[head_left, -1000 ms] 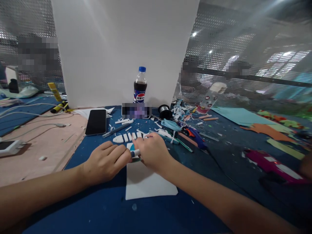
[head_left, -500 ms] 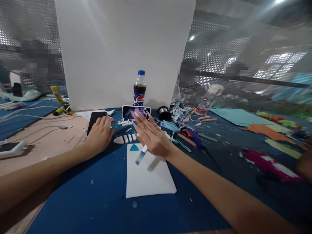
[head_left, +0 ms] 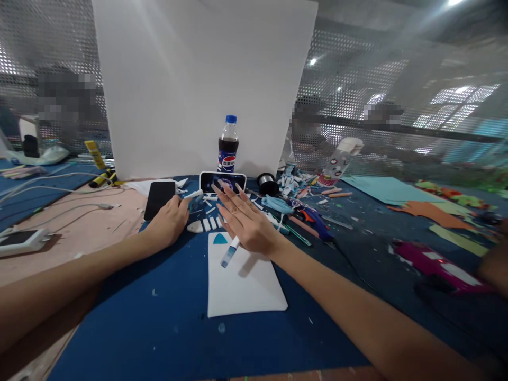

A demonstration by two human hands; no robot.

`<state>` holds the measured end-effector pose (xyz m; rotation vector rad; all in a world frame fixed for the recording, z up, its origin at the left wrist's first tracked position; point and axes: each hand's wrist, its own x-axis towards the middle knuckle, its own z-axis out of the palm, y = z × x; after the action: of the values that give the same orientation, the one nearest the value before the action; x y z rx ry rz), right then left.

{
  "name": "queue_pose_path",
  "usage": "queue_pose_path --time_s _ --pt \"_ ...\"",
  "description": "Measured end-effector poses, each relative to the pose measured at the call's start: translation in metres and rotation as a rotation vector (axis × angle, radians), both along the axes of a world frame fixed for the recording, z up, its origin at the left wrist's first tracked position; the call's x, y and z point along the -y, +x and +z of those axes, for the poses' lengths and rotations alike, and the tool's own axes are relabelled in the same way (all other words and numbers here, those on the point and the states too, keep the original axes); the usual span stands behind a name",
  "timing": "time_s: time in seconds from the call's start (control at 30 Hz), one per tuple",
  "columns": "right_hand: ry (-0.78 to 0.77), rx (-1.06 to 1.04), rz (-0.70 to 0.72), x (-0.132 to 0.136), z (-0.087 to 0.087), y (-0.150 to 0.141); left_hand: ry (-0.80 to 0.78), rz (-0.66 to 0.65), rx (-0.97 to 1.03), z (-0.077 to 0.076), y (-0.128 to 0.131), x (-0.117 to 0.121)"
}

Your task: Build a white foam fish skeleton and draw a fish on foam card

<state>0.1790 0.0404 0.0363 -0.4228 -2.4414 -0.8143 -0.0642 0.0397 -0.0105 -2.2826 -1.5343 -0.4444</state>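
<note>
My right hand [head_left: 248, 222] hovers over the top of a white sheet [head_left: 254, 296], fingers stretched toward a propped phone [head_left: 203, 182]. A white marker with a bluish end [head_left: 228, 256] is tucked under this hand, that end pointing down at the sheet. On the sheet's upper left is a small blue triangle [head_left: 220, 239]. My left hand [head_left: 171, 218] rests beside a dark phone [head_left: 159, 200], fingers curled at a small white stick-like piece [head_left: 193, 194]; its lower part is hidden. Between the hands lies a white fish-skeleton-like row of pieces [head_left: 195, 227].
A cola bottle [head_left: 228, 145] stands behind the propped phone, before a white board [head_left: 206, 79]. To the right are a wire spool [head_left: 267, 183], scraps, a blue glue gun [head_left: 319, 225] with a cord, a tilted cup [head_left: 339, 161] and a magenta tool [head_left: 444, 267].
My hands have parted: the left moved to the dark phone's side, then slightly right to the white piece. My right hand rose off the sheet, fingers stretching out, marker still held.
</note>
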Motion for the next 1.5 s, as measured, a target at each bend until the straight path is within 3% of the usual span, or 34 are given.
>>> queue_pose_path --time_s 0.17,0.47,0.87,1.13,1.23,1.37,1.5 --pt "0.025 0.041 0.007 0.002 0.001 -0.002 -0.002 -0.032 0.03 0.0 0.0 0.001" --pt "-0.001 0.074 0.045 -0.002 0.0 -0.002 0.013 0.092 0.095 0.012 0.003 0.01" --pt "-0.038 0.05 0.04 -0.014 -0.003 0.007 0.071 0.234 0.139 0.003 0.002 0.003" --pt "-0.2 -0.001 0.04 -0.021 -0.008 0.014 0.118 0.272 0.208 0.013 0.002 0.008" --pt "-0.273 -0.084 0.136 -0.027 -0.011 0.019 0.112 0.267 0.226 0.016 0.003 0.009" --pt "-0.362 -0.354 0.26 -0.029 -0.013 0.017 0.075 0.273 0.228 0.018 0.005 0.011" --pt "-0.47 -0.507 0.28 -0.028 -0.011 0.015 0.034 0.296 0.232 0.02 0.007 0.011"
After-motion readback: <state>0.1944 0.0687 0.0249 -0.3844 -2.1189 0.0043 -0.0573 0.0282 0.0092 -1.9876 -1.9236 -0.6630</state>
